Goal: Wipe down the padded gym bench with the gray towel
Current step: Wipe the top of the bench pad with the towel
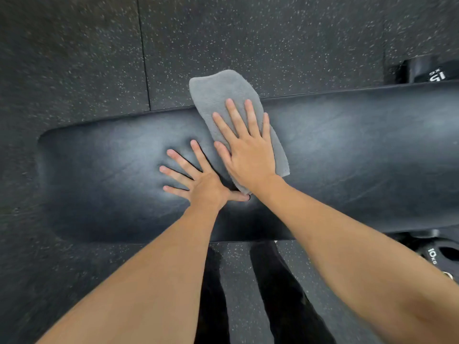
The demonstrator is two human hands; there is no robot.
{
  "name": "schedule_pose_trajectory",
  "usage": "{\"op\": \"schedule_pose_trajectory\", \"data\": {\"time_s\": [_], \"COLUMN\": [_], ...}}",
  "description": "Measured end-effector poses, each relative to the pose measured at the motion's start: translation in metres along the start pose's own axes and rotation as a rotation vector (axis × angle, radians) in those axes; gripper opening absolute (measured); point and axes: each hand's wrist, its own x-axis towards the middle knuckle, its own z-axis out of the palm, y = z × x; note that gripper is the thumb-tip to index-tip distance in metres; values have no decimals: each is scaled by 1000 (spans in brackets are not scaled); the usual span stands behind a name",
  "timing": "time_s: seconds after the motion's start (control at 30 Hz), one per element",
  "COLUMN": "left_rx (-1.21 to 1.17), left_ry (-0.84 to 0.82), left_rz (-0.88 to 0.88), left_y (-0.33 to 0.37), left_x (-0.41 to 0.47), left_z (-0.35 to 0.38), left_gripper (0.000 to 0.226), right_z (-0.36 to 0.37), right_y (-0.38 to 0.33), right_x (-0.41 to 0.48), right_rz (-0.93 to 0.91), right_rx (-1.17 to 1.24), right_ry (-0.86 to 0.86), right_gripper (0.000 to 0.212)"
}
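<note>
Two bare hands press flat on the black padded table, which runs across the view from nine o'clock to three o'clock. The right hand lies palm down on the gray towel, its fingers spread and straight, pointing toward twelve o'clock, pressing the cloth rather than gripping it. The towel sits folded into a long strip near the middle of the table, slanting from about eleven o'clock to five o'clock; its far end hangs past the table's far edge over the floor. The left hand rests just beside it at about eight o'clock, palm down on the bare padding, fingers fanned wide and holding nothing; its thumb reaches to the towel's near corner under the right wrist. Speckled dark rubber floor surrounds the table. At four o'clock a weight plate marked 10 kg lies on the floor, and another dark weight shows at two o'clock beyond the table.
</note>
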Motion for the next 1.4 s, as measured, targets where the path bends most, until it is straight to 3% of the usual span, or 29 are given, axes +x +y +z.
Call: {"op": "schedule_pose_trajectory", "data": {"time_s": [0.1, 0.3, 0.4, 0.57, 0.8, 1.07, 1.23, 1.4], "left_rx": [27, 38, 38, 34, 40, 55, 52, 70], "left_ry": [2, -13, -14, -21, -7, 55, 106, 137], "left_rz": [13, 5, 2, 0, -7, -8, 32, 38], "left_y": [0, 5, 6, 7, 8, 6, 3, 4], "left_x": [-1, -5, -8, -9, -6, -2, -4, -9], "left_z": [1, -1, -2, -2, 0, 6, 10, 8], "left_gripper": [179, 178, 177, 177, 179, 176, 177, 175], "right_z": [-6, -35, -46, -37, 3, 18, 12, -20], "right_y": [22, 147, 180, 161, 94, 20, 64, 174], "right_x": [9, -17, -35, -67, -223, -157, -177, -222], "right_rz": [-96, 288, 254, 280, 165, 53, 25, 345], "right_rx": [-18, 0, 0, 3, -20, 43, -10, -37], "right_ry": [-14, 26, -22, 16, -62, -21, -19, -22], "right_gripper": [55, 56, 55, 57, 64, 59, 58, 59]}}
